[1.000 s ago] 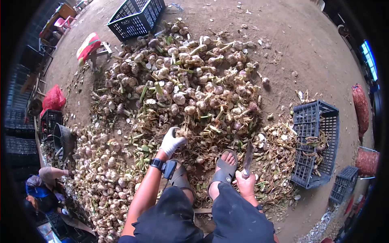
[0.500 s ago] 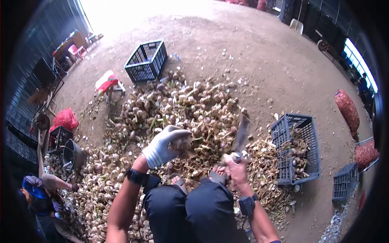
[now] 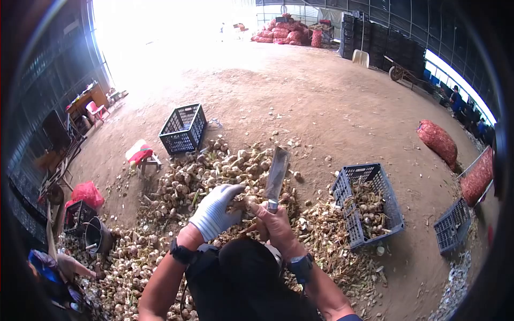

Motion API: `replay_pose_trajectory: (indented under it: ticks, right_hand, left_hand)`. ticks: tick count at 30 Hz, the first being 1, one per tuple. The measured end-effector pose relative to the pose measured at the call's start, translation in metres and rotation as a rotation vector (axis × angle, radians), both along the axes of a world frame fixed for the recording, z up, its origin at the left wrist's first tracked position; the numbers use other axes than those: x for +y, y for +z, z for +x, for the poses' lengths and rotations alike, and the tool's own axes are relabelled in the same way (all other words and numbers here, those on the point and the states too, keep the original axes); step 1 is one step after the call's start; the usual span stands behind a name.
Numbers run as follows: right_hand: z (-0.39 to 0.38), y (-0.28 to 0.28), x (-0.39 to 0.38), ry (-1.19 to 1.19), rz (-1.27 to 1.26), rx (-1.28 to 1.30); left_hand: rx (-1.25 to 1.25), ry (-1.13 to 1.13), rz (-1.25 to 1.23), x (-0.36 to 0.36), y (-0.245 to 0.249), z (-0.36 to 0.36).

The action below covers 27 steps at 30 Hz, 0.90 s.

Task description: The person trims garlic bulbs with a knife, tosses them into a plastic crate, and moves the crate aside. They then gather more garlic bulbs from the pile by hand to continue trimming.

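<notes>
My left hand (image 3: 214, 210), in a white striped glove, has its fingers curled round a garlic bulb (image 3: 248, 203) above the pile. Bare, my right hand (image 3: 278, 227) grips the handle of a broad-bladed knife (image 3: 277, 174), whose blade points up and away from me. The fingers of the right hand are close beside the bulb; whether they touch it is unclear. Below and in front of both hands spreads a heap of garlic (image 3: 187, 179) with stalks.
A crate with garlic (image 3: 396, 224) stands at the right, another crate (image 3: 162, 140) beyond the heap. A small stool (image 3: 152, 160) is front left. A co-worker (image 3: 53, 273) sits lower left beside a bucket (image 3: 107, 241). Red sacks (image 3: 439, 142) lie at the right.
The view has tilted up, showing more of the far floor and stacked sacks. My right hand and the knife have moved left, close to my left hand and the bulb.
</notes>
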State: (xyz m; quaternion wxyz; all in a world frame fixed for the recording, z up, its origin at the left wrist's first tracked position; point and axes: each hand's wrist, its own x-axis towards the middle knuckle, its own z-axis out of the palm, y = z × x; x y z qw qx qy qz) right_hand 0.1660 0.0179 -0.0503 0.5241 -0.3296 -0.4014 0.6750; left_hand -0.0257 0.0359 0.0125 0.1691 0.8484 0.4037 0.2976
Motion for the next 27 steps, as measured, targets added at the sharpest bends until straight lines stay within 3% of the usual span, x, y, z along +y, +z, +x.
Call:
replay_pose_trajectory:
  ticks: [1,2,3,6,8,9,11,12,13,15,16,17,19,21,22,24,27]
  right_hand:
    - [0.004,0.008,-0.005,-0.046,0.001,-0.033]
    - [0.001,0.018,-0.009,-0.108,0.031,-0.011]
    - [0.003,0.016,-0.009,-0.114,0.032,-0.010]
    - [0.010,0.014,-0.012,-0.152,0.130,-0.317]
    - [0.014,0.005,-0.014,-0.154,0.177,-0.268]
    - [0.015,0.002,-0.014,-0.157,0.221,-0.220]
    - [0.026,-0.001,-0.016,-0.197,0.257,-0.304]
    - [0.033,-0.012,-0.012,-0.300,0.471,-0.525]
    - [0.038,-0.020,-0.009,-0.404,0.685,-0.746]
    - [0.042,-0.016,-0.012,-0.423,0.748,-0.800]
    - [0.043,-0.012,-0.014,-0.424,0.839,-0.852]
    - [0.044,-0.007,-0.017,-0.426,0.931,-0.903]
    - [0.046,-0.001,-0.021,-0.374,0.908,-0.941]
    - [0.047,0.001,-0.021,-0.369,0.977,-0.983]
    - [0.048,0.001,-0.021,-0.368,0.976,-0.986]
    - [0.048,0.003,-0.022,-0.364,1.043,-1.022]
    - [0.049,-0.001,-0.018,-0.376,1.053,-1.050]
  left_hand:
    - [0.155,-0.001,0.100,-0.002,0.003,0.003]
    - [0.245,-0.004,0.033,-0.009,0.010,0.010]
    - [0.223,0.024,0.044,-0.014,0.008,0.016]
    - [0.329,0.138,0.046,-0.017,0.012,0.031]
    - [0.099,0.176,-0.136,-0.015,0.001,0.031]
    - [0.101,0.176,-0.134,-0.016,0.002,0.030]
    - [-0.294,0.131,-0.330,-0.022,0.000,0.029]
    - [-0.504,0.091,-0.525,-0.020,-0.009,0.028]
    - [-0.505,0.089,-0.526,-0.015,-0.017,0.026]
    - [-0.420,0.032,-0.454,-0.010,-0.029,0.020]
    - [-0.630,-0.094,-0.554,-0.012,-0.034,0.020]
    - [-0.629,-0.095,-0.556,-0.015,-0.032,0.020]
    - [-0.609,-0.099,-0.618,-0.024,-0.025,0.024]
    - [-0.556,-0.157,-0.520,-0.019,-0.039,0.023]
    - [-0.735,-0.191,-0.657,-0.020,-0.036,0.028]
    - [-0.851,-0.198,-0.641,-0.031,-0.026,0.038]
    - [-0.667,-0.224,-0.642,-0.014,-0.040,0.032]
